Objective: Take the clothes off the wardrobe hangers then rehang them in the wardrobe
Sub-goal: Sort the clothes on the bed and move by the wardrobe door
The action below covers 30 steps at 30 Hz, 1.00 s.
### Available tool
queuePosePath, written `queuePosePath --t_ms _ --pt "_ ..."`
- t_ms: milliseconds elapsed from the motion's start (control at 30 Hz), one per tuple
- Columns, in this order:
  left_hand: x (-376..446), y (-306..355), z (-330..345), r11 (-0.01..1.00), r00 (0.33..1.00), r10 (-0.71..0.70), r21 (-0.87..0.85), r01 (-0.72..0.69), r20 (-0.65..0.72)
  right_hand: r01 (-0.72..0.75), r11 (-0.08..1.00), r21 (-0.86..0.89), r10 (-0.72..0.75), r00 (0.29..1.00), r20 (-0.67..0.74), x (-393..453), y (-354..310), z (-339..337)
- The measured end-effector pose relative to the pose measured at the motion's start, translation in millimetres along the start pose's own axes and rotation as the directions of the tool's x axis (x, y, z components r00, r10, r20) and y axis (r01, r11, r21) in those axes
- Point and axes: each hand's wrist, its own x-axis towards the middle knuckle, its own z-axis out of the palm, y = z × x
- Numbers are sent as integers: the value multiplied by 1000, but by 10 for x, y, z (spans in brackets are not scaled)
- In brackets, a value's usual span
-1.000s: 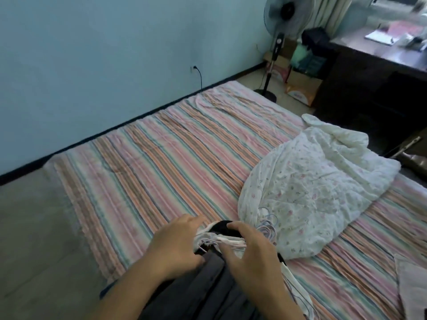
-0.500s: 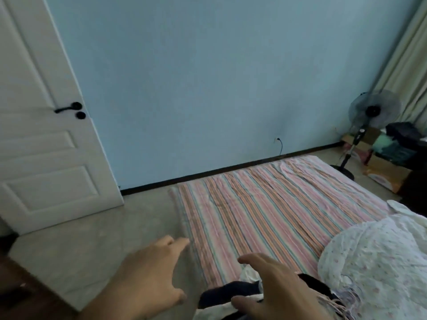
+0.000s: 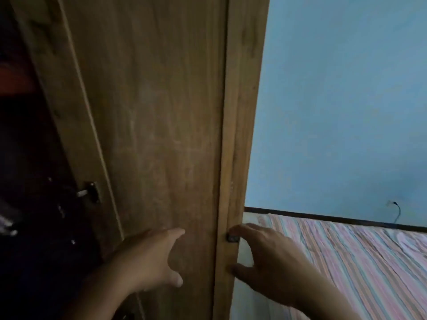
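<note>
the tall brown wooden wardrobe door [image 3: 161,135] fills the middle. the left hand [image 3: 147,262] is spread flat by its front, holding nothing. the right hand [image 3: 265,255] curls round the door's right edge by a small dark knob [image 3: 232,238]. the step looks like swinging the door; pull slowly and keep fingers out of gaps. no clothes or hangers show clearly. the dark wardrobe inside [image 3: 34,204] is left of the door, the striped bed [image 3: 346,262] close on the right, so room is tight.
</note>
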Motion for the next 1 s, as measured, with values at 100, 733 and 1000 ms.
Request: queuePosePath --t_ms 100,733,1000 --pt "-409 -294 -239 993 994 -107 -55 106 -15 117 992 -39 -116 993 10 211 -412 2" --pt "-2333 -1611 -1041 799 732 -581 -80 596 -357 627 778 45 -626 765 152 1437 -2805 345" --pt "-2577 -1989 -1014 706 640 -689 -115 698 -340 655 754 -43 -651 755 78 1886 -3655 742"
